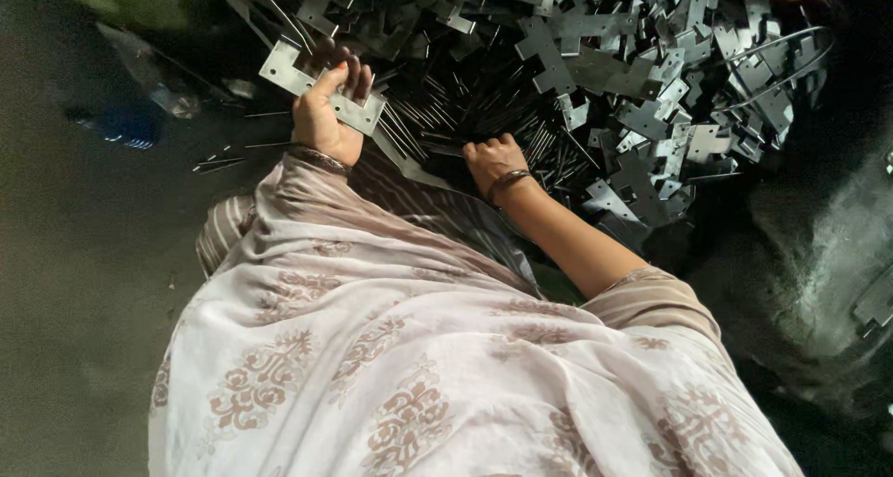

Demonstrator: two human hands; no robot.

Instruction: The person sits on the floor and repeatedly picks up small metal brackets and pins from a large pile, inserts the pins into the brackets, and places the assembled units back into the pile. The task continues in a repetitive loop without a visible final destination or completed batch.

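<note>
Two hands busy at the edge of a heap of stamped metal plates (pixel 642 86) on a dark floor (pixel 74 254). Left hand (pixel 321 122) raised just clear of the heap, fingers (pixel 358 75) curled over the top edge of one notched plate (pixel 279 68), thumb pressed against its near face; plate tilted, one end jutting out to the left. Right hand (pixel 491 161) lower, drawn into a loose fist among a fan of thin rods (pixel 446 105) lying between the hands; cannot tell whether a rod is actually pinched inside. Bangle (pixel 507 181) at that wrist, patterned shawl (pixel 391 365) draped below. Blue bottle (pixel 121 124) well apart on the left. Probably best done so: keep the plate steady and level by holding it nearer its middle, away from the cut corners; take one rod only, near its end, so that it can be lined up without groping; keep the shawl and bangle out of the sharp edges; lift rods rather than drag them, to avoid scattering the fan.
</note>
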